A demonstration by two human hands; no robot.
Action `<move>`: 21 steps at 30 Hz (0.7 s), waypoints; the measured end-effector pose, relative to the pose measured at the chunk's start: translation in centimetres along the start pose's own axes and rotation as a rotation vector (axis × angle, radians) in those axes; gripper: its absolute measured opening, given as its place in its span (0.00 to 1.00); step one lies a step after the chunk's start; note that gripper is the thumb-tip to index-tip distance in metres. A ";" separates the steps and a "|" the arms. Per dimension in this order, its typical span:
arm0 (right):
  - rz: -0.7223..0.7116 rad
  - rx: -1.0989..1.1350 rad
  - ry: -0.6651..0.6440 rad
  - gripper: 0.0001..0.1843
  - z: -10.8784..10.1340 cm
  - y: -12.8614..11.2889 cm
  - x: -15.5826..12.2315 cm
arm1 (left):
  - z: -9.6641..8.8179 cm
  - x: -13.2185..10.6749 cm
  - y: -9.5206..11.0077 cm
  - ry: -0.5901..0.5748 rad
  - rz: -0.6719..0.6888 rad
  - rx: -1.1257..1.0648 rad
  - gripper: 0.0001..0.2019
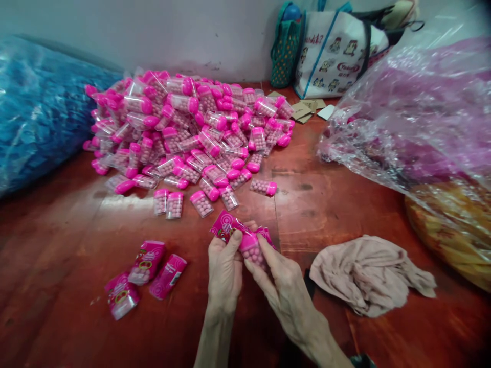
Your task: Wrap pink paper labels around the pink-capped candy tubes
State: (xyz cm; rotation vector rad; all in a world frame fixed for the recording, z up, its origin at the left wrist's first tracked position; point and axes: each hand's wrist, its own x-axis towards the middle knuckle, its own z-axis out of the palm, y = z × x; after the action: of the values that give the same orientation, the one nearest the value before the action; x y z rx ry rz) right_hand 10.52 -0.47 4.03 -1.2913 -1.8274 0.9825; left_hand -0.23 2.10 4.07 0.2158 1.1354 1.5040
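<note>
**Pink-capped bottle sitting between two closed hands**

Clear plastic and pink: the held bottle is resting between the left hand and the right hand, both touching it or its wrapping. Its long axis is slanting slightly, cap pointing away from the person and leftward, bead-filled end coming back toward the right hand. The right hand is lying nearer that body, fingers closing narrowly along it; the left hand is pinching a printed pink wrapper beside the cap. More printed film is showing right of the cap; whether it is one piece, I cannot tell.

Left of the held bottle, three wrapped bottles are lying close together on the red-brown surface. To its right, a crumpled beige cloth is lying.

Beyond it, a few loose bottles are fringing a big heap of bottles, which is spreading beyond and left. Farther off, a blue bag is bulging far left of it, a clear plastic bag far right, and a white printed bag is standing beyond and right.
</note>
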 end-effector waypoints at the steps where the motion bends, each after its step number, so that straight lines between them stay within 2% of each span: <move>1: -0.011 -0.023 0.009 0.25 0.1 0.0 0.0 | -0.1 0.0 -0.1 -0.016 -0.013 -0.003 0.10; 7: -0.081 -0.075 0.075 0.23 0.5 0.5 0.0 | -0.7 0.1 -0.8 -0.126 -0.100 -0.031 0.17; 11: -0.037 0.051 0.072 0.21 0.2 0.4 0.1 | -1.2 0.4 -0.2 -0.238 -0.024 0.028 0.17; 15: 0.063 0.238 0.004 0.19 -0.5 0.0 0.2 | -1.6 0.6 0.4 -0.333 -0.032 0.108 0.18; 18: 0.105 0.305 -0.020 0.19 -0.9 0.1 0.3 | -1.6 0.5 0.2 -0.344 -0.062 0.083 0.19; 21: 0.070 0.253 0.042 0.21 -0.6 0.5 0.1 | -1.3 0.2 -0.1 -0.326 -0.076 0.056 0.17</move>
State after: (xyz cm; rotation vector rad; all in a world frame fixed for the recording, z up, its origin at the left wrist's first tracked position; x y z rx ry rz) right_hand 11.23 -0.17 3.90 -1.2161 -1.5772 1.1742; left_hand -1.10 1.58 3.25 0.4354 0.9137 1.3138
